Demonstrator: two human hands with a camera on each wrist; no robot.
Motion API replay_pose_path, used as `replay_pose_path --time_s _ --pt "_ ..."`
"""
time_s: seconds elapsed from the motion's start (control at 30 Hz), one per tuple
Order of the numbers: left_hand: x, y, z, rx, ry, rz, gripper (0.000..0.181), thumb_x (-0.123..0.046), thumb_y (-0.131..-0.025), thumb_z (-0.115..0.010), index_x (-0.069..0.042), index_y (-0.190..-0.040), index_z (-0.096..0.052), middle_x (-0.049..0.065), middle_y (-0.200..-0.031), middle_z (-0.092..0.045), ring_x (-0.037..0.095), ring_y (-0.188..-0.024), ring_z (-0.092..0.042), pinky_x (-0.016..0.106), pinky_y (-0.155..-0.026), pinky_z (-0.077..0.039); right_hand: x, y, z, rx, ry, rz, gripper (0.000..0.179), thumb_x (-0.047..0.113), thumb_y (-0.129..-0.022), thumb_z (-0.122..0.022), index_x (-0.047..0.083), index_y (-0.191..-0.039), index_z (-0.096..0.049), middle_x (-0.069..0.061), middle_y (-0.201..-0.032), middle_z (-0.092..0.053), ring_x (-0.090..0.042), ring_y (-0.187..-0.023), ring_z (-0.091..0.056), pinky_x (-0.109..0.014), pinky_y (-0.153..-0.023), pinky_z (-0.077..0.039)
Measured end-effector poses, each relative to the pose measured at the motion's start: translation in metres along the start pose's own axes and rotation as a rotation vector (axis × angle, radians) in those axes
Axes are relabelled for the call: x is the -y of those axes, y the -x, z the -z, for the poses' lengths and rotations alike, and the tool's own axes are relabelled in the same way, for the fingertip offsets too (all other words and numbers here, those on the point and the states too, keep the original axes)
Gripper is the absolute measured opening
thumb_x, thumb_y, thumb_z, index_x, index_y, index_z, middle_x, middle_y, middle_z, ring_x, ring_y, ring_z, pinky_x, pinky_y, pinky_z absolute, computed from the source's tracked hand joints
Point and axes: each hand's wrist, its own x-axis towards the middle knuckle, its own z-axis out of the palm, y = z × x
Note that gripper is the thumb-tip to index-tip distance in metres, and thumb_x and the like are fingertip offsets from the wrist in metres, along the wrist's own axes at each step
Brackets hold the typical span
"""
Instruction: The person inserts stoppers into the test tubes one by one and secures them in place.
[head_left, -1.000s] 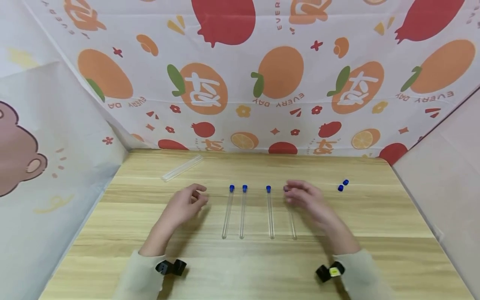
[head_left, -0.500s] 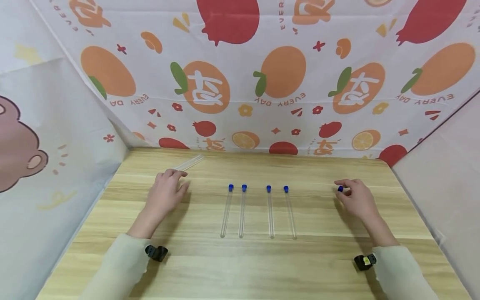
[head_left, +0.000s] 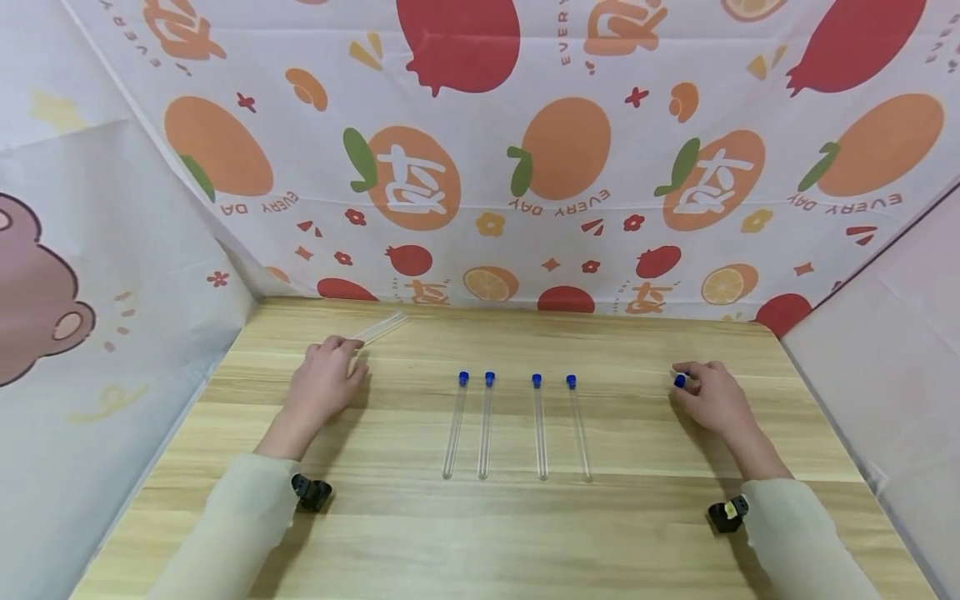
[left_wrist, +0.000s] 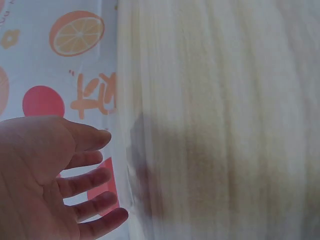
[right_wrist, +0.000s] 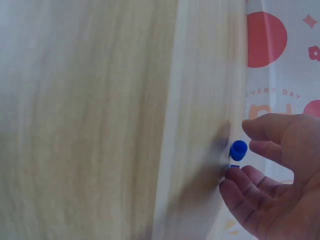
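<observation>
My left hand (head_left: 324, 382) hovers at the near end of the uncapped clear tubes (head_left: 384, 327) at the back left and hides part of them. In the left wrist view its fingers (left_wrist: 95, 204) are spread apart with nothing between them. Over on the right, my right hand (head_left: 714, 400) is right beside two small blue caps. The nearer blue cap (right_wrist: 238, 150) sits just off the thumb and index fingertips; the other cap (right_wrist: 234, 166) is mostly hidden behind the fingers. Several clear test tubes (head_left: 539, 433) with blue caps lie roughly side by side in the middle of the table.
The wood-grain table (head_left: 465, 542) ends at the back against a fruit-print cloth (head_left: 480, 167). Pale sheets stand along its left and right sides. Each wrist carries a small black camera.
My right hand has moved right, from the rightmost capped test tube to the loose blue caps. My left hand has moved left and back to the uncapped tubes. Over the last half second both barely move.
</observation>
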Motion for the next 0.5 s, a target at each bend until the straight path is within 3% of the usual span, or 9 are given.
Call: replay_pose_path --time_s 0.23,0.5 --pt "0.0003 -0.003 -0.0011 0.018 -0.031 -0.016 0.042 -0.02 -0.097 -0.062 0.003 -0.132 -0.059 0.032 -0.129 -0.056 0.056 -0.114 -0.048 0.069 -0.086 -0.048 -0.0084 -0.0048 -0.0027 0.02 -0.011 0.01 0.044 0.022 -0.094 -0.066 0.001 -0.132 -0.06 -0.03 -0.119 -0.054 -0.038 -0.099 -0.06 -0.055 -0.082 -0.053" --pt "-0.0008 -0.01 0.0003 -0.015 -0.04 -0.023 0.036 -0.017 -0.096 -0.062 0.001 -0.127 -0.063 0.031 -0.128 -0.056 0.054 -0.11 -0.049 0.068 -0.079 -0.05 -0.0107 -0.0089 0.0013 0.031 0.013 0.026 0.051 0.023 -0.093 -0.067 0.002 -0.138 -0.055 -0.026 -0.112 -0.056 -0.037 -0.098 -0.058 -0.053 -0.08 -0.052"
